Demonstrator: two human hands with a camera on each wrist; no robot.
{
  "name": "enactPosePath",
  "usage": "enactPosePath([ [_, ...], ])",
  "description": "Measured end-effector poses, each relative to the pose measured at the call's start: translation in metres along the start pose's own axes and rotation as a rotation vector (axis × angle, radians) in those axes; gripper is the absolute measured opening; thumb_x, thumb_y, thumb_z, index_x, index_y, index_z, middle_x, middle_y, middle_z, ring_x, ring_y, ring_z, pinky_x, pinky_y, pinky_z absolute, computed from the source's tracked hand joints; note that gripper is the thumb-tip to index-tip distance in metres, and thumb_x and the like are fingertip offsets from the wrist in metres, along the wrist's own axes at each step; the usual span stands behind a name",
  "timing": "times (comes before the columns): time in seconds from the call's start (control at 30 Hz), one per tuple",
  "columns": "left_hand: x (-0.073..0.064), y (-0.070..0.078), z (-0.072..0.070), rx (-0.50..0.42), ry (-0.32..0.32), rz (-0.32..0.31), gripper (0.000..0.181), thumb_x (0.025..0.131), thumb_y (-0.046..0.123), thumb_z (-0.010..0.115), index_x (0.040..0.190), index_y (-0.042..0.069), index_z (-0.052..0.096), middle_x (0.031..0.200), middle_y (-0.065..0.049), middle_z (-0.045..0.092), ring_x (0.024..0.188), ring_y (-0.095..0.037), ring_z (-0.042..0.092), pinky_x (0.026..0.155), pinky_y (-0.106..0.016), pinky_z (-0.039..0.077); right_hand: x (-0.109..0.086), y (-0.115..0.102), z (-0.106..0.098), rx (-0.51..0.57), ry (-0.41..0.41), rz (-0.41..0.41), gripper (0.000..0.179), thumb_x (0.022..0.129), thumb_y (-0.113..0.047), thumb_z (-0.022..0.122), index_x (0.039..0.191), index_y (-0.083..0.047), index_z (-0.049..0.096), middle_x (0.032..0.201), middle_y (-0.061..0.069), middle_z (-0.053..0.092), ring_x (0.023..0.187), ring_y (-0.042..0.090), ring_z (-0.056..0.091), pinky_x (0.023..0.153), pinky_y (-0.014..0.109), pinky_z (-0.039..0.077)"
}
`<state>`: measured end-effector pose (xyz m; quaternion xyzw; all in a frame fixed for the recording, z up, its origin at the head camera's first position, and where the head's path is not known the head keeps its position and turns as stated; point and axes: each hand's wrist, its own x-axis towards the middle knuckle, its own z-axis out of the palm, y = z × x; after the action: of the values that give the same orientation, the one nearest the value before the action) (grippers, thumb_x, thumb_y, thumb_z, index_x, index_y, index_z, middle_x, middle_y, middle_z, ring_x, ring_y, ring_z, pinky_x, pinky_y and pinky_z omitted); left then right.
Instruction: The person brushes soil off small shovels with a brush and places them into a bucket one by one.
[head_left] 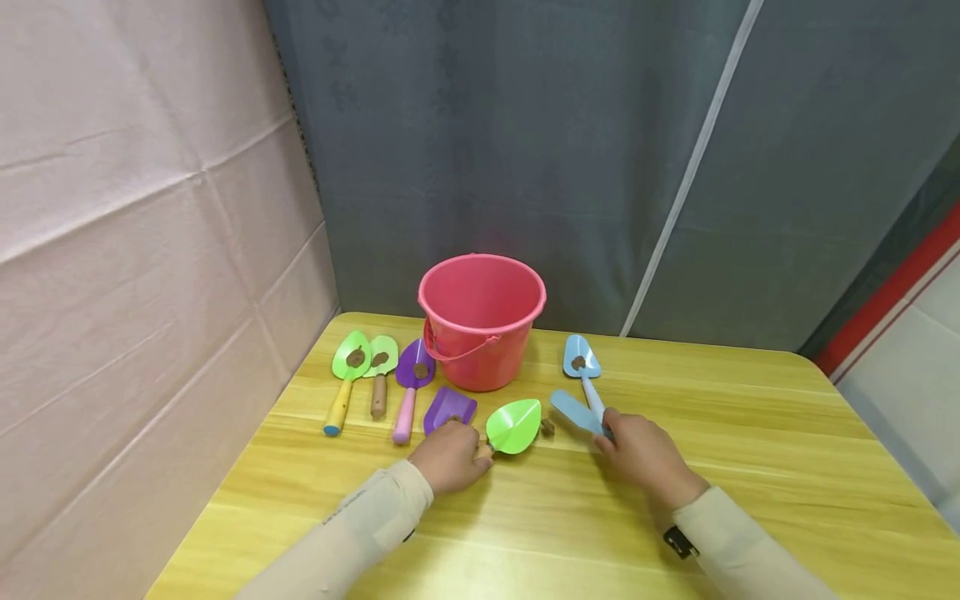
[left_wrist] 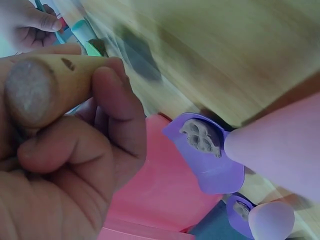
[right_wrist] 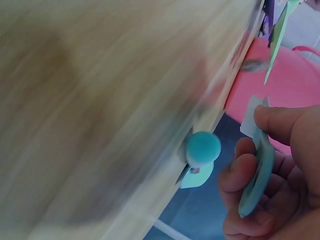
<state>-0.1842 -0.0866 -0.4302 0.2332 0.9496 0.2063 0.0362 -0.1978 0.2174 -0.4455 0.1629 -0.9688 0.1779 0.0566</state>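
My left hand (head_left: 448,457) grips the wooden handle of a bright green trowel (head_left: 514,425); the handle's rounded end (left_wrist: 31,92) shows in the left wrist view. The trowel's leaf-shaped blade points to the right, tilted, with its tip up. In my right hand (head_left: 647,454) is a light blue spatula (head_left: 574,409) with a flat, rounded blade, its handle (right_wrist: 263,170) between thumb and curled fingers. A small brown clump (head_left: 547,427) lies between the two blades. Partly behind my left hand, a purple scoop (head_left: 448,406) holds a brownish clump (left_wrist: 201,136).
Behind the hands stands a red-pink bucket (head_left: 483,358), handle lowered. Left of it lie a green trowel (head_left: 347,358), a pale green trowel (head_left: 387,348) and a purple trowel (head_left: 408,367). A light blue trowel (head_left: 576,347) lies right. Each bears a brown clump. A dark curtain (head_left: 480,150) hangs behind.
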Motion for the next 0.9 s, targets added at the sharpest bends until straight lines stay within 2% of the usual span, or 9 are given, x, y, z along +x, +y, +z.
enactPosePath([
  [0.17,0.0,-0.003,0.002,0.004,0.002,-0.005,0.042,0.088,0.022,0.071,0.058,0.018,0.042,0.057,0.003,0.042,0.063,-0.016,0.046,0.06,-0.032,0.043,0.0,0.011,0.002,0.004,0.028,-0.003,0.021,0.09,-0.014,0.072,0.082,-0.01,0.053,0.063,-0.002,0.044,0.053,0.014,0.041,0.047,0.03,0.033],
  [0.3,-0.001,-0.003,0.001,-0.005,0.008,0.001,0.042,0.088,0.022,0.071,0.058,0.018,0.042,0.057,0.003,0.042,0.063,-0.016,0.047,0.059,-0.031,0.043,-0.001,0.009,-0.001,0.002,0.053,-0.019,0.021,0.09,-0.013,0.072,0.083,-0.01,0.053,0.062,-0.002,0.043,0.053,0.014,0.04,0.048,0.03,0.033],
  [0.5,-0.002,0.001,0.0,-0.018,0.005,0.0,0.043,0.089,0.022,0.072,0.059,0.019,0.041,0.056,0.003,0.041,0.064,-0.016,0.048,0.061,-0.032,0.043,0.001,-0.011,-0.003,0.0,0.061,-0.059,0.025,0.09,-0.017,0.074,0.082,-0.012,0.051,0.061,-0.004,0.042,0.053,0.012,0.039,0.048,0.029,0.033],
  [0.7,-0.002,0.005,0.0,-0.011,-0.003,0.007,0.039,0.089,0.023,0.071,0.06,0.017,0.046,0.057,0.004,0.042,0.062,-0.015,0.047,0.062,-0.031,0.043,-0.002,-0.038,-0.002,-0.004,0.043,-0.142,0.026,0.09,-0.023,0.075,0.081,-0.017,0.051,0.059,-0.008,0.038,0.053,0.008,0.038,0.048,0.026,0.033],
  [0.9,-0.002,0.009,0.001,0.024,0.021,0.029,0.038,0.089,0.025,0.071,0.06,0.016,0.048,0.057,0.005,0.044,0.059,-0.013,0.046,0.061,-0.031,0.042,-0.003,-0.055,0.004,0.002,0.006,-0.231,0.023,0.089,-0.022,0.075,0.081,-0.017,0.054,0.062,-0.01,0.041,0.056,0.007,0.039,0.05,0.025,0.035],
])
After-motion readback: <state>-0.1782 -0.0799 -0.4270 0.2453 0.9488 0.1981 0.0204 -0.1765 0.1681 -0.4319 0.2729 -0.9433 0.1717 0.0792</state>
